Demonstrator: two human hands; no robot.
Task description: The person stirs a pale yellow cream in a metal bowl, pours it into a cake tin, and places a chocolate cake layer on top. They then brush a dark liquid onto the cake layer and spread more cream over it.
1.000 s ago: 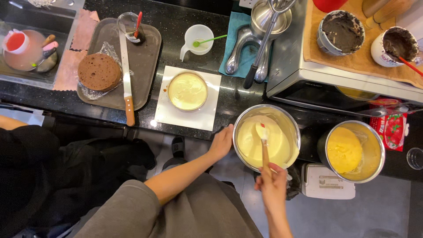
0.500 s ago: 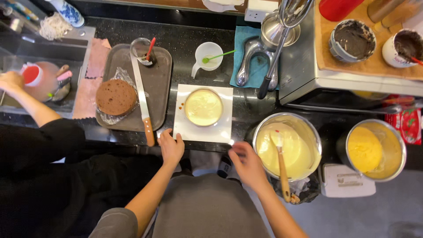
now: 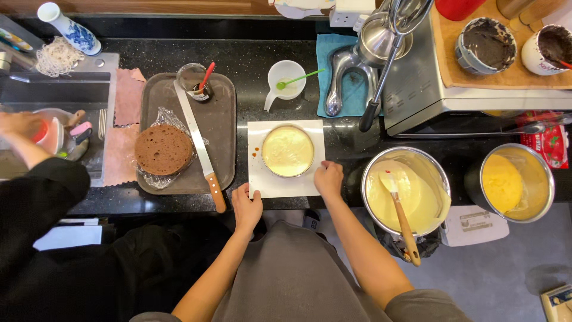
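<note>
Both hands grip the white board: left hand (image 3: 246,207) at 7 o'clock, right hand (image 3: 329,178) at 4. Keep the cake ring (image 3: 288,151) level, I'd say.

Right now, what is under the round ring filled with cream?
The round ring sits on a white square board that lies on the black counter. Both hands, left hand and right hand, touch the board's near edge. The cream hides whatever lies inside the ring's base.
</note>
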